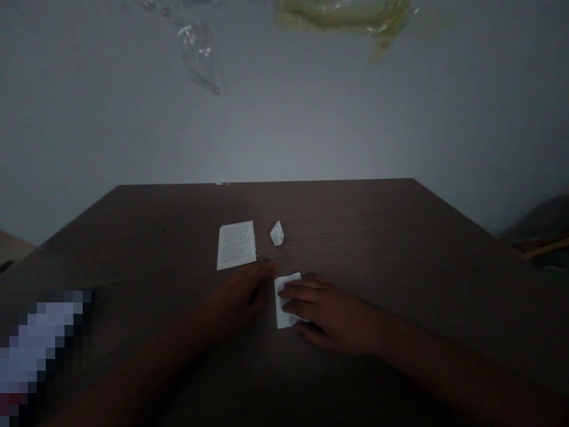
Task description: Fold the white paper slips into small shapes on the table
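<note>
1. The white paper (280,311) is laid flat on the surface (355,237), well in from its left and right edges, probably so that it can be reached by both hands.
2. It is partly covered by the right hand (335,317), fingers spread, seemingly to be steadied.
3. The left hand (246,289) is held just beside it, thumb and fingers apart; whether contact is made cannot be told.
4. Printed sheets (236,244) and a folded white piece (277,233) are set towards the far edge, perhaps for elbow room.
</note>
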`<state>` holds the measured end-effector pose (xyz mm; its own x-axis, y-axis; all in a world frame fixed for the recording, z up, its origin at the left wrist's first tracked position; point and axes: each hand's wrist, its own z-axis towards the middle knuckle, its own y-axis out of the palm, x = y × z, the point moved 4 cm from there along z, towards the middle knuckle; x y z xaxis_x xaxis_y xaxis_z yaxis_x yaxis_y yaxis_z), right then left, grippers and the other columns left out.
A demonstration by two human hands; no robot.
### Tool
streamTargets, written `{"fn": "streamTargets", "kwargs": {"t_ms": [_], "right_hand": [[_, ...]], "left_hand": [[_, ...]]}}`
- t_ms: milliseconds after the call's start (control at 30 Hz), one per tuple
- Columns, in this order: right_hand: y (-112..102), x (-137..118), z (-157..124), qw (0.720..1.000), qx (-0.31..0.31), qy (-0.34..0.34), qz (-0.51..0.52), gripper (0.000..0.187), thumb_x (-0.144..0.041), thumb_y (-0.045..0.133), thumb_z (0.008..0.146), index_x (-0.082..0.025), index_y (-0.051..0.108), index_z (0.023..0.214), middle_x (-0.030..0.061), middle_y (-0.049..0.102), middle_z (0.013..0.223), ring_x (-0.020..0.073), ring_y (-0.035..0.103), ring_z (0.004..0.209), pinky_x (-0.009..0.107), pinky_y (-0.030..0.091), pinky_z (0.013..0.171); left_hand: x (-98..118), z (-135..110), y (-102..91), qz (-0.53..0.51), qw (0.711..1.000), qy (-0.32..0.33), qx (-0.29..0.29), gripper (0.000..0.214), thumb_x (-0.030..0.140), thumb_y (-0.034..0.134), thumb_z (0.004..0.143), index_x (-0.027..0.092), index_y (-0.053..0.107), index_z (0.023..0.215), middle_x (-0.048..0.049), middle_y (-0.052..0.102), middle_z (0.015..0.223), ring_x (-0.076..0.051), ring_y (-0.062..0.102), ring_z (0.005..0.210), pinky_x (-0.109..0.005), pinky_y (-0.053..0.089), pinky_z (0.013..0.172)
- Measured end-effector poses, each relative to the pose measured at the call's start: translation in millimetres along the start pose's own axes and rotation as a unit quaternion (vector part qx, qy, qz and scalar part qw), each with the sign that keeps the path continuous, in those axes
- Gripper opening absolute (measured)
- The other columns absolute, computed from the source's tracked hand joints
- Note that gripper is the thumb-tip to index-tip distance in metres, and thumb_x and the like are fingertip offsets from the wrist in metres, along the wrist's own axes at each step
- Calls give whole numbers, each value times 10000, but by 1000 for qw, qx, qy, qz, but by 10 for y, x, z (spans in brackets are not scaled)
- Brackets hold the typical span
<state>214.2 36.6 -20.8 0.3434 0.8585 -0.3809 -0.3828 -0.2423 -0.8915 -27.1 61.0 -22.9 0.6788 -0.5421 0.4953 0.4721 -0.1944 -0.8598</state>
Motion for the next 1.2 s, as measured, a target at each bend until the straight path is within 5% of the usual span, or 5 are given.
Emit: {"fn": "streamTargets", "kwargs": {"t_ms": [267, 467, 667, 833, 1200], "right_hand": [[-19, 10, 19, 1000, -4, 5, 4, 300, -256, 683, 1138, -167, 762, 1414, 177, 758, 1547, 294, 671, 1506, 510, 489, 1320], [-19, 22, -20, 1000, 1, -17, 13, 426, -274, 672, 1151, -142, 690, 1555, 217, 701, 1639, 326, 631, 1568, 576, 477, 1330], [-29, -7, -7, 1000, -1, -13, 19, 397, -243, 624, 1173, -168, 709, 1553, 208, 701, 1646, 314, 634, 1569, 590, 474, 1332], [-29, 13, 26, 998, 33, 19, 52, 288, -205, 593, 1184, -185, 809, 1374, 150, 799, 1511, 270, 704, 1475, 526, 497, 1321], [-79, 285, -9, 989, 112, 92, 41, 214, -188, 719, 1084, -201, 847, 1256, 142, 848, 1355, 295, 770, 1319, 526, 593, 1217]], "left_hand": [[121, 42, -6, 4, 1000, 2, -4, 454, 162, 644, 1057, 208, 670, 1508, -147, 750, 1542, -329, 723, 1421, -502, 573, 1261], [283, 138, -16, 1, 999, 49, -22, 151, 187, 725, 1074, 241, 819, 1178, -66, 783, 1169, -282, 757, 1148, -445, 629, 1061], [337, 118, -18, 26, 998, 25, -46, 142, 144, 762, 1037, 221, 822, 1140, -76, 779, 1227, -295, 744, 1199, -436, 614, 1080], [392, 120, -34, 33, 998, 17, -44, 189, 110, 769, 1006, 227, 840, 1136, -72, 800, 1226, -308, 749, 1224, -413, 595, 1120], [374, 96, 24, 89, 995, 29, -45, 256, 120, 757, 1049, 179, 836, 1286, -143, 767, 1451, -378, 718, 1378, -530, 621, 1198]]}}
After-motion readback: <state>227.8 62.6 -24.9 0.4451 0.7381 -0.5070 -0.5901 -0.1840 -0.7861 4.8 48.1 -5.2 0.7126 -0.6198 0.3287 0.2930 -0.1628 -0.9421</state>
